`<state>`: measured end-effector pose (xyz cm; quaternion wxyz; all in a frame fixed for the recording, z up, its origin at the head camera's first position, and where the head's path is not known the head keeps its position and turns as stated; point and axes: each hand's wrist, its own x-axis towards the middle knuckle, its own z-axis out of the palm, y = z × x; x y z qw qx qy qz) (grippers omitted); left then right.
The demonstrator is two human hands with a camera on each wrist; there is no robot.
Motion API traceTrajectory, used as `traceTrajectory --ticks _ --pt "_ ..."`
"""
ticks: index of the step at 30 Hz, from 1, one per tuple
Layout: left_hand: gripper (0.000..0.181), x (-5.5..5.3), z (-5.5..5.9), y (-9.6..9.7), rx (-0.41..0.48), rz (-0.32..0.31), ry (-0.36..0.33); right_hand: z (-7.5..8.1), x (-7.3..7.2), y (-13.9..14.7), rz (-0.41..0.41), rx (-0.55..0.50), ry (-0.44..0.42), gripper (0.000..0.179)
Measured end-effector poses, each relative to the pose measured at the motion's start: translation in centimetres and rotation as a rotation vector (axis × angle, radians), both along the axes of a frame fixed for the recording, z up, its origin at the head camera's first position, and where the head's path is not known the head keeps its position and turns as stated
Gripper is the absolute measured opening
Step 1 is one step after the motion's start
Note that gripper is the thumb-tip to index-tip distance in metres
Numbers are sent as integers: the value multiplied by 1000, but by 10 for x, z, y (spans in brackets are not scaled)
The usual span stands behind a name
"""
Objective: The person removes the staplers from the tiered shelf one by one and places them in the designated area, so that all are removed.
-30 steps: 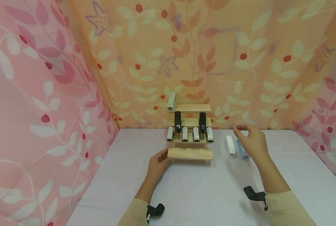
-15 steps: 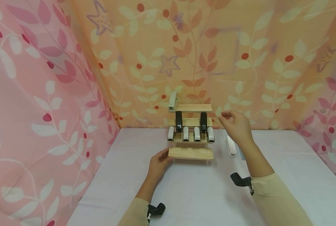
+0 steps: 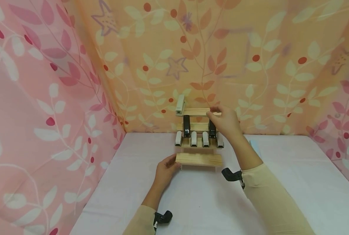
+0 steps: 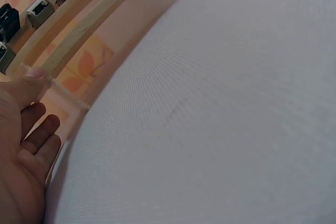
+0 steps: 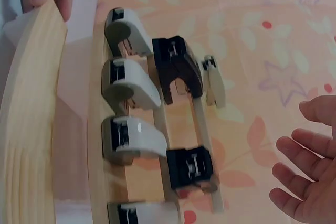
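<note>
1. Leftmost, the left hand (image 3: 165, 169) has the left end of the pale wooden near board (image 3: 199, 160) pinched between thumb and fingers. Guessing it's there to steady things.

2. That board sits low on the white cloth-covered desk (image 3: 192, 202), at the near side. I don't see a stapler on it, so I'd call this tier not done.

3. Up on the far, highest tier, a pale cream, boxy stapler (image 3: 180, 105) stands at the left end of the narrow wooden top board (image 3: 196, 112). It's the only one I can spot up there, so probably partway at best.

4. On the tier just behind the near board, four white, rounded staplers (image 3: 194, 139) run left to right in a row. Looks finished to me.

5. One tier farther back are two chunky black staplers (image 3: 186, 126), one left, one right, with a gap between. Likely sorted, but I wouldn't swear to it.

6. The right hand (image 3: 227, 122) is over by the top board's right end, fingers loosely spread and holding nothing. Can't tell if it's touching the wood.

7. Far right, a pale blue object (image 3: 255, 147) lies on the desk, partly hidden by the right forearm (image 3: 246, 151). Maybe a leftover that isn't up yet; can't tell what it is.
</note>
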<state>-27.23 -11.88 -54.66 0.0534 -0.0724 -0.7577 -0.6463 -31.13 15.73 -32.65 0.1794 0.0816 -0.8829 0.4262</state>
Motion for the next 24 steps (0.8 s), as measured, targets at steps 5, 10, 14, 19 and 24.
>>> traceTrajectory --ticks 5,10,14,19,24 --pt "54 -1 1 0 -14 -3 16 4 -13 -20 41 13 13 45" --pt "54 0 2 0 -10 -4 5 8 -22 -37 71 2 -33 49" --pt "53 1 4 1 -7 -4 0 8 -31 -49 98 -13 -63 54" --pt "53 1 4 1 4 -15 19 2 -43 -61 120 -14 -54 53" --pt "53 1 3 0 19 -26 25 -5 -52 -72 117 -12 -45 47"
